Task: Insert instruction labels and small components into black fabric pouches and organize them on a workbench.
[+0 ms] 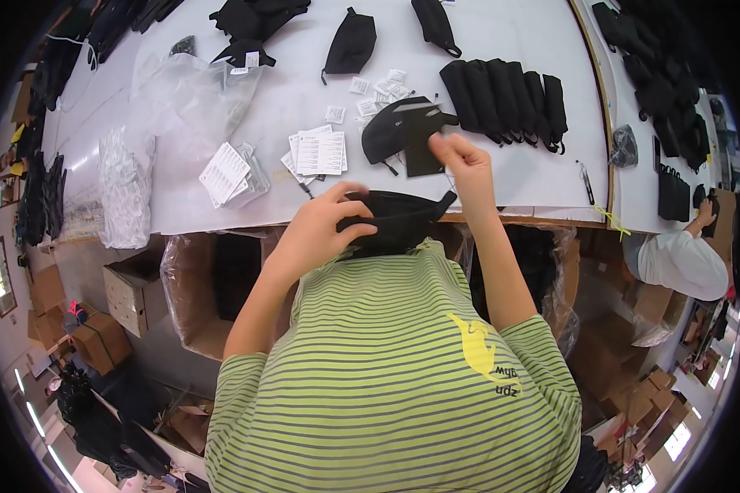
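A black fabric pouch (403, 215), its mouth spread open, is held at the table's near edge, against my body. My left hand (337, 222) grips the pouch by its left side, with fingers curled over the rim. Above its right end my right hand (463, 164) is raised, fingers closed and slightly blurred; what they pinch is too small to make out. Just beyond, a flat dark rectangular piece (423, 154) lies partly over another black pouch (382, 135). White printed cards (321, 154) are stacked left of these, with small white packets (335, 114) scattered behind.
Filled black pouches (501, 99) stand in a row at the right. Clear plastic bags (127, 185) and a second card stack (226, 175) lie left. Small snips (586, 182) rest near the right edge. Boxes (193, 304) stand below the table; another person (682, 259) works at far right.
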Motion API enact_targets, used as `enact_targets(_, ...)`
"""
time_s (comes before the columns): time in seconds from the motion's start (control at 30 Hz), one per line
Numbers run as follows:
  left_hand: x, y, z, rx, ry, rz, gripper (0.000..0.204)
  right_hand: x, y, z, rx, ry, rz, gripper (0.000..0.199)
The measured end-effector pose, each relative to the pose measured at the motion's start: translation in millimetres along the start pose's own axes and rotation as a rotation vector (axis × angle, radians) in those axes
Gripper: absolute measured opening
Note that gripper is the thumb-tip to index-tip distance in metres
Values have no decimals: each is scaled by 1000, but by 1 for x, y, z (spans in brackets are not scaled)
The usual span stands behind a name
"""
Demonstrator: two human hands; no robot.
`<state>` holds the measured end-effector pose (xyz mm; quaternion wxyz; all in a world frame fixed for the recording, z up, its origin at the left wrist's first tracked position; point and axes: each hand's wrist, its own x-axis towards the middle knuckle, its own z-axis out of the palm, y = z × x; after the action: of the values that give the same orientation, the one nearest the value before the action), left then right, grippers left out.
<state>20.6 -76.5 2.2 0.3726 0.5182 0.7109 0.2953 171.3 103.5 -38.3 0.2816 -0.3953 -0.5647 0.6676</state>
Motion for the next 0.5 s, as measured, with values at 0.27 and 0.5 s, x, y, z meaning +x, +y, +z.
enact_targets(0.27,7,3,9,155,168,456,14,-41,-34,4,-978,-652,-229,19)
enact_targets(0.5,60,-31,6,-263,-388,120,19,-54,-9,-23,-637,-550,91,29)
